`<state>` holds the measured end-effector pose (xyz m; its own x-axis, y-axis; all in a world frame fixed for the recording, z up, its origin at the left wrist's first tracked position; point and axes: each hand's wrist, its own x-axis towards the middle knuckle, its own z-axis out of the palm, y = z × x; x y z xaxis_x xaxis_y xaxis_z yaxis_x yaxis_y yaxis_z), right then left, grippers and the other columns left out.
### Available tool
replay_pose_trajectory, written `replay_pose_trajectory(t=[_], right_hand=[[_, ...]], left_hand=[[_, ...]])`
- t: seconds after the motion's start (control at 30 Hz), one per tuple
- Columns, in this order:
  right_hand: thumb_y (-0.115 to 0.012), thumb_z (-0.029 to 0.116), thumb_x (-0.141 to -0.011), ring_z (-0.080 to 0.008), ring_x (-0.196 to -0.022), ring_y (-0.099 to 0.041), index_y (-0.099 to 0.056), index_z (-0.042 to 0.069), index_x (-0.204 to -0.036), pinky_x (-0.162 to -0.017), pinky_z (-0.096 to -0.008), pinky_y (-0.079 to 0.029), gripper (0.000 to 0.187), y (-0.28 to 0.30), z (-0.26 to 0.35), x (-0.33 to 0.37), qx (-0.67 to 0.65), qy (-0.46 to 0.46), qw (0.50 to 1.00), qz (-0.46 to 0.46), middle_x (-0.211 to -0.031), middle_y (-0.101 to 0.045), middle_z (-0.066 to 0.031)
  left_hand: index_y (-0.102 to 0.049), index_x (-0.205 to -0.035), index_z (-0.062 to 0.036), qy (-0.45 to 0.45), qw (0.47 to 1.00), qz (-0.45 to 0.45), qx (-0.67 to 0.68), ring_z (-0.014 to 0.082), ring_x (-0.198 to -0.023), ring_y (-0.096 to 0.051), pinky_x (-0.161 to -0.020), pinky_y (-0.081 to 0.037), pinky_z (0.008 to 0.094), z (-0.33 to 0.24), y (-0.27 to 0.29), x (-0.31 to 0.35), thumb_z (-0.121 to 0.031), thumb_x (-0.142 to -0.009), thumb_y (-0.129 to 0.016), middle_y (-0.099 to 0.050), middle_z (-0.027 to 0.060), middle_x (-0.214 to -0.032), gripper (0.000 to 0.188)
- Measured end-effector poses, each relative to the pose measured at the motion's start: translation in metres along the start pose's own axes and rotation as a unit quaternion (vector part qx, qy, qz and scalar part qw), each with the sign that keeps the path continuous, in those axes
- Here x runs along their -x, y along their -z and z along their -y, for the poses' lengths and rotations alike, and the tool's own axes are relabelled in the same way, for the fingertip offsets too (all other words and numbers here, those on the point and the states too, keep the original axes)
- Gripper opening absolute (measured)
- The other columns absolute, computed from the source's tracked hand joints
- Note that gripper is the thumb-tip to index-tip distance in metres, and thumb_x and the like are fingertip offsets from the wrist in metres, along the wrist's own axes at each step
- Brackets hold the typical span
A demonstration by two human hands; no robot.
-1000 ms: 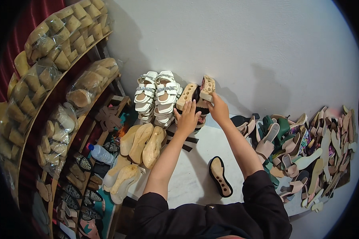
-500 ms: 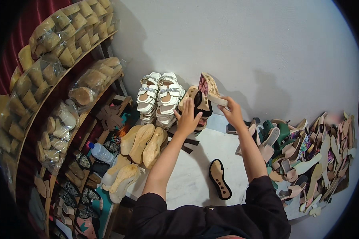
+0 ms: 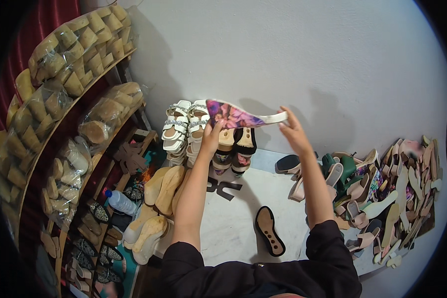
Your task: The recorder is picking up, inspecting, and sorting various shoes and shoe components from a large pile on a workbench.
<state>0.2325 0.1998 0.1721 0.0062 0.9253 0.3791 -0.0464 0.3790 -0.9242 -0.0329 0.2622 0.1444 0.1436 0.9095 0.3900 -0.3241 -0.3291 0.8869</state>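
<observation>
A wedge shoe sole [image 3: 236, 115] with a pink and purple floral side is held level above the table, its thick end to the left and its thin pale end to the right. My left hand [image 3: 212, 138] grips it under the thick end. The fingers of my right hand [image 3: 294, 130] pinch the thin end. Just below and behind it stand stacked wedge soles [image 3: 246, 141] with black edges, tan tops and floral sides, partly covered by the held one. A flat tan insole [image 3: 269, 231] with a black rim and several dark dots lies alone near me.
White strappy sandals [image 3: 175, 126] are stacked beside the wedges. Wooden shoe lasts [image 3: 170, 191] and a water bottle [image 3: 120, 202] lie at left, by shelves [image 3: 64, 116] with bagged lasts. Black strips [image 3: 226, 188] rest on the white table [image 3: 223, 223]. Sandals and soles [image 3: 367, 193] crowd the right.
The wedge sole has been lifted off the stack and turned level, its floral side now showing. My left hand has moved from the stack to its thick end.
</observation>
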Motion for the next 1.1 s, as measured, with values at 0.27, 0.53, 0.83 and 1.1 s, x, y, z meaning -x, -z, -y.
replay_pose_trajectory(t=[0.27, 0.53, 0.83, 1.1], right_hand=[[-0.057, 0.024, -0.086, -0.0244, -0.120, -0.043, -0.020, 0.009, -0.143, -0.100, -0.0340, -0.032, 0.070, -0.069, -0.059, -0.046, -0.041, -0.101, 0.993, -0.048, -0.137, -0.039, -0.0176], [-0.052, 0.027, -0.088, -0.0242, -0.126, -0.035, -0.043, 0.007, -0.132, -0.104, -0.0335, -0.027, 0.050, -0.124, -0.055, -0.048, 0.080, 0.030, 0.984, 0.153, -0.133, -0.042, -0.0141], [-0.056, 0.029, -0.086, -0.0217, -0.102, -0.048, -0.054, 0.004, -0.116, -0.091, -0.0322, -0.037, 0.039, -0.079, -0.078, -0.035, 0.057, -0.015, 0.998, -0.035, -0.111, -0.053, -0.0118], [-0.060, 0.014, -0.081, -0.0182, -0.101, -0.052, -0.054, 0.001, -0.111, -0.090, -0.0302, -0.040, 0.033, -0.030, -0.087, 0.091, 0.081, -0.041, 0.976, -0.196, -0.108, -0.055, -0.0084]], left_hand=[[-0.027, -0.133, 0.0043, -0.063, 0.867, -0.120, -0.479, 0.0326, -0.123, -0.041, -0.098, 0.006, 0.0651, 0.054, -0.024, 0.039, -0.040, -0.087, -0.052, -0.047, 0.0201, -0.128, 0.069], [-0.022, -0.137, -0.0003, -0.061, 0.843, -0.239, -0.478, 0.0295, -0.133, -0.026, -0.098, 0.001, 0.0645, 0.092, -0.028, 0.044, -0.037, -0.087, -0.050, -0.031, 0.0183, -0.140, 0.068], [-0.029, -0.132, 0.0025, -0.054, 0.845, -0.234, -0.479, 0.0311, -0.127, -0.036, -0.096, -0.004, 0.0637, 0.109, -0.014, 0.035, -0.045, -0.090, -0.044, -0.037, 0.0223, -0.135, 0.065], [-0.031, -0.131, 0.0003, -0.051, 0.803, -0.228, -0.549, 0.0290, -0.129, -0.034, -0.095, -0.003, 0.0669, 0.101, -0.021, 0.032, -0.045, -0.088, -0.048, -0.032, 0.0210, -0.140, 0.064]])
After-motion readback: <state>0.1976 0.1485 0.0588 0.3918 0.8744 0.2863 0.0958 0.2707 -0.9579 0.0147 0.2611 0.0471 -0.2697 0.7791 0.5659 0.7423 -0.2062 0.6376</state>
